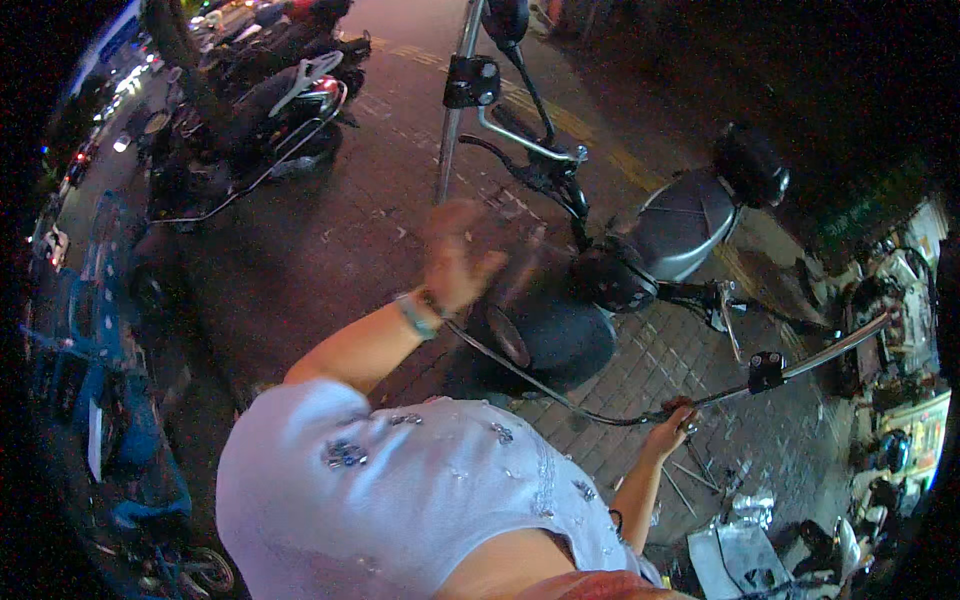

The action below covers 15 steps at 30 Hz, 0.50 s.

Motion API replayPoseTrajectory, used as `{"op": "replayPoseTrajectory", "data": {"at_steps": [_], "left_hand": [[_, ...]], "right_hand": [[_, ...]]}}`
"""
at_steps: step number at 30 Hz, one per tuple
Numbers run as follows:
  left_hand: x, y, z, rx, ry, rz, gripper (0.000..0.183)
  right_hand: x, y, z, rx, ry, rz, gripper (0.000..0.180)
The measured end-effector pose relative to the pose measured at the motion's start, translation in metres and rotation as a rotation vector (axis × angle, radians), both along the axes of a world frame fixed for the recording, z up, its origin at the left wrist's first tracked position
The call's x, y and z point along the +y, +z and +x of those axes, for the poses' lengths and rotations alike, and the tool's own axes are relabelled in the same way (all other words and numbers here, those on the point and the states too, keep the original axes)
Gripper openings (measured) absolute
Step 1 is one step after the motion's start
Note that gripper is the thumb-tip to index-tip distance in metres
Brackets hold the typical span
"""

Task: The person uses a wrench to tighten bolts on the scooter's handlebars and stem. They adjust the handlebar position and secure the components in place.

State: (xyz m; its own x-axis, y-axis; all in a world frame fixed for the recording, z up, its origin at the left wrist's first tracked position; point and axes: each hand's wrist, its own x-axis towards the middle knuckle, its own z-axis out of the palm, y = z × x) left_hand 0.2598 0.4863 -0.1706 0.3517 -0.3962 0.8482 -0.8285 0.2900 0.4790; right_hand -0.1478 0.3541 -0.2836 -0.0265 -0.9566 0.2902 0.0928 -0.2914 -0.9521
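Observation:
A curved tubular bar [555, 397] with a chrome finish at its far parts bends in front of my white, bead-trimmed top. My right hand [671, 427] is closed around it near the lower bend. My left hand [461, 255], blurred, has its thumb apart from the fingers and a band on the wrist. Part of the bar passes behind that hand, and I cannot tell if they touch. Black clamps with bolts sit on the bar, an upper one [471, 81] and a right one [766, 371]. Beyond stands a dark motor scooter [555, 337] with handlebar, levers and a mirror [506, 21].
Brick paving [375, 195] lies around the scooter. Parked two-wheelers [285, 112] stand at the upper left. A silvery sheet-like thing [739, 559] and several thin rods [686, 484] lie at the lower right. More vehicles [892, 300] are at the right rim. The scene is dim.

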Motion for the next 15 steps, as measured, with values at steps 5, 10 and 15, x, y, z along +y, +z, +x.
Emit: {"op": "replayPoseTrajectory", "data": {"at_steps": [5,10,15], "left_hand": [[0.082,-0.148,0.075,0.549,0.042,0.403,0.048],[0.077,-0.181,0.072,0.663,-0.237,0.587,0.049],[0.057,-0.245,0.074,0.882,-0.325,0.441,0.047]], "right_hand": [[0.000,0.004,-0.013,0.175,-0.174,0.169,0.040],[0.028,0.089,0.034,0.561,-0.651,-0.432,0.045],[0.039,0.241,0.188,0.246,0.028,-0.500,0.042]]}}
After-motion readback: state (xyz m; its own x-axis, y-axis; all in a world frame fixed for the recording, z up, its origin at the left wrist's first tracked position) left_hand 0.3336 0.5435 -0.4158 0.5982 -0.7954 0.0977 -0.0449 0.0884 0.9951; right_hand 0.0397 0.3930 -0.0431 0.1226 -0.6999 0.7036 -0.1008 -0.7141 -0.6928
